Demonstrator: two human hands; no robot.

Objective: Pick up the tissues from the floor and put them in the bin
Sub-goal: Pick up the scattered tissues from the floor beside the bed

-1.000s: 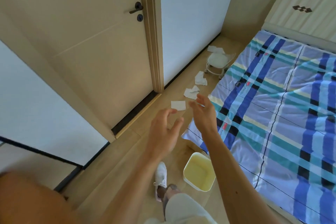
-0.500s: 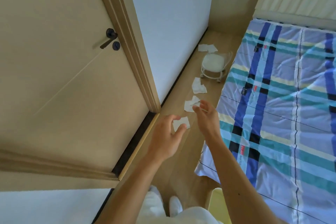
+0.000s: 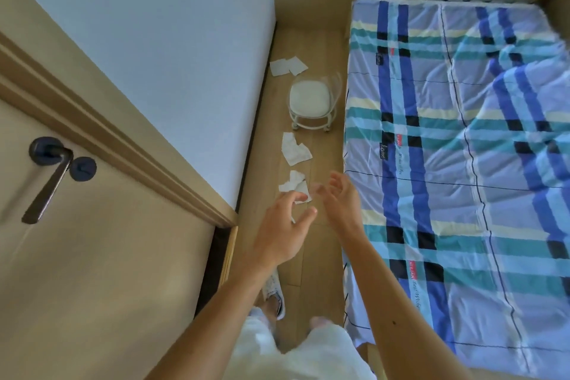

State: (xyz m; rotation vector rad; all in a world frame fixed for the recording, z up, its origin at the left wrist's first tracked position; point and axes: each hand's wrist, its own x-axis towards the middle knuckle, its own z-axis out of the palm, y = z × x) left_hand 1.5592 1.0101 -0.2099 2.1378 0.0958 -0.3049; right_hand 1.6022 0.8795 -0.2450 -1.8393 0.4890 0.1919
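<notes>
Several white tissues lie along the narrow strip of wooden floor between the wall and the bed. The nearest tissue (image 3: 301,198) is mostly hidden behind my left hand (image 3: 285,225), whose fingers are spread and empty above it. A crumpled tissue (image 3: 293,182) lies just beyond, then a larger one (image 3: 294,149). A further pair of tissues (image 3: 287,66) rests by the wall behind the stool. My right hand (image 3: 340,202) hovers open beside the left one, near the bed's edge. The bin is out of view.
A small white wheeled stool (image 3: 311,102) stands in the floor strip between the tissue groups. The bed with a blue plaid cover (image 3: 456,163) borders the right side. A beige door with a dark handle (image 3: 49,170) is at the left. My shoe (image 3: 274,293) is below.
I have stepped forward along the floor strip; the tissues and stool are closer and the yellow bin has dropped out of view behind me. Both hands stay open and extended over the nearest tissue.
</notes>
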